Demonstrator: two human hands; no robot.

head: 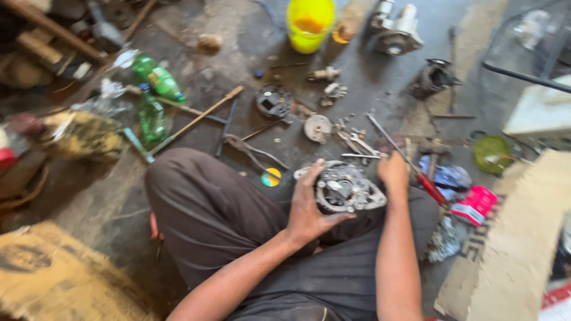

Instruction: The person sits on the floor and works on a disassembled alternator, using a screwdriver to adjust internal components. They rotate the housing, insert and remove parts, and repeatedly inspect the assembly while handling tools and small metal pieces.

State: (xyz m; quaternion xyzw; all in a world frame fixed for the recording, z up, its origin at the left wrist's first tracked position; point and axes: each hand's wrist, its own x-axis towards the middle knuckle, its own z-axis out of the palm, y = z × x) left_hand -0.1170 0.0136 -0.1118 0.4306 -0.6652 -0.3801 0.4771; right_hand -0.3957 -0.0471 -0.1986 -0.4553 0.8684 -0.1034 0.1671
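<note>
At the frame's centre, the left hand [309,208] grips a metal motor part [345,187] while the right hand [394,171] clasps a screwdriver [399,150].

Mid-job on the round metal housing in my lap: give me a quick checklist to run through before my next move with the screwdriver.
1. Left hand steadying the metal housing: ok, it grips the left rim.
2. Right hand on the screwdriver: ok, the hand wraps the tool, red handle below it.
3. Screwdriver tip seated on a fastener: not ok, the shaft points away over the floor.
4. Housing supported: ok, it rests on the lap.
5. Pliers within reach: ok, on the floor ahead.
6. Loose small parts accounted for: cannot tell, blurred and scattered.
</note>
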